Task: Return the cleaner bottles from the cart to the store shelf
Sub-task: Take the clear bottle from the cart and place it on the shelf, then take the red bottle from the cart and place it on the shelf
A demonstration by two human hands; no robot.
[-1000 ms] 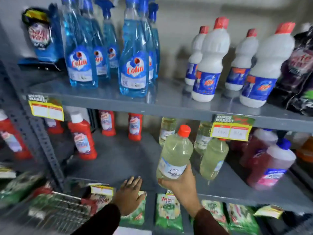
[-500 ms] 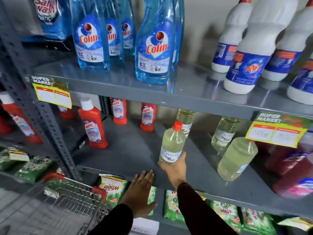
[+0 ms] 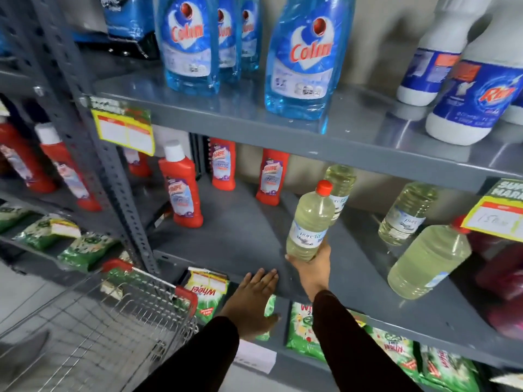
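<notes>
Fingers (image 3: pixel 293 257) of the right hand (image 3: pixel 311 264) are wrapped under the base of the pale yellow cleaner bottle (image 3: pixel 308 222), held upright over the middle shelf (image 3: pixel 240 239).

Compared with a second back, the bottle has been carried further in and left, toward the red bottles (image 3: pixel 182 185), and the view has been pulled in closer. Left hand (image 3: pixel 252 301) is laid flat on the shelf edge, fingers together, same as before. Whether the base touches the shelf can't be told. Blue spray bottle (image 3: pixel 300 55) tops are cut off, the cart (image 3: pixel 93 329) is only partly seen, and labels are blurred.
</notes>
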